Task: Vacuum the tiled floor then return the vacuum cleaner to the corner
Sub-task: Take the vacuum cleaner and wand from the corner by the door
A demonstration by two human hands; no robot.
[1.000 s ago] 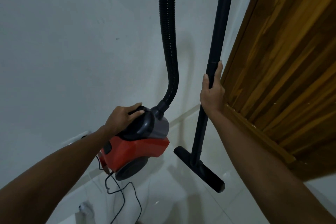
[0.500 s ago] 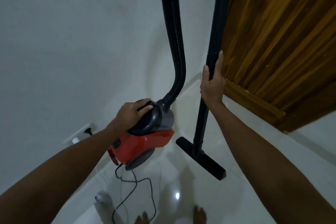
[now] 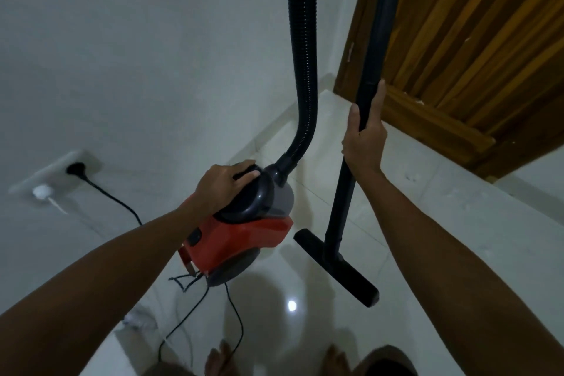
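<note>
Being carried nearer the corner, the vacuum cleaner (image 3: 244,229) is being gripped by left hand (image 3: 227,183) fingers; right hand (image 3: 364,143) fingers are wrapped around the wand (image 3: 374,49).

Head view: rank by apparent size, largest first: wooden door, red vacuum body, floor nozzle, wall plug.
1. Wooden door, though cut off by the frame.
2. Red vacuum body.
3. Floor nozzle: long but thin, close to the body in length, so this pair is unsure.
4. Wall plug, clearly smallest, though also farthest.
</note>
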